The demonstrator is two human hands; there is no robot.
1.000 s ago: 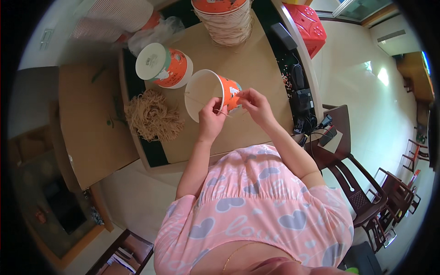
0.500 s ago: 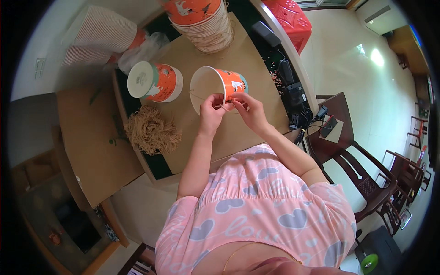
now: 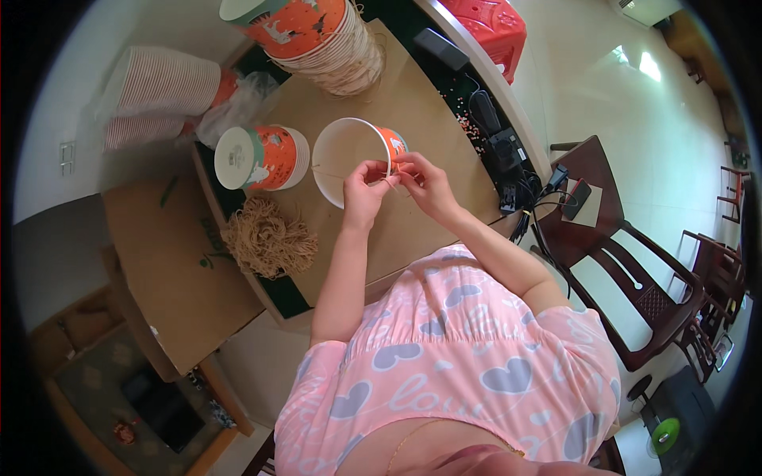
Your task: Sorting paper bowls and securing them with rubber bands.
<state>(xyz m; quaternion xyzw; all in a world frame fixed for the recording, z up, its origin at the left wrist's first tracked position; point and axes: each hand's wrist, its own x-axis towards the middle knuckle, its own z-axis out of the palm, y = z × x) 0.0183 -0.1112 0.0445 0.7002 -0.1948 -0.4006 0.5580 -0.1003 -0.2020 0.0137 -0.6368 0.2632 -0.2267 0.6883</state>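
One paper bucket (image 3: 332, 159), white inside, orange outside, tilted with its mouth toward the left, near the middle of the brown-covered surface (image 3: 432, 119). One left hand (image 3: 367, 194), thumb and fingers clamped on the bucket's near rim. One right hand (image 3: 426, 186), fingertips together on a thin string (image 3: 387, 184) beside the orange wall, just beside the left hand. One heap of loose tan twine (image 3: 270, 238), left of the hands. One short bucket stack (image 3: 278, 156), base showing, beyond the twine. One tall bucket stack (image 3: 337, 59), strings hanging about its rims, at the far side. One black adapter (image 3: 441, 49), along the right edge.
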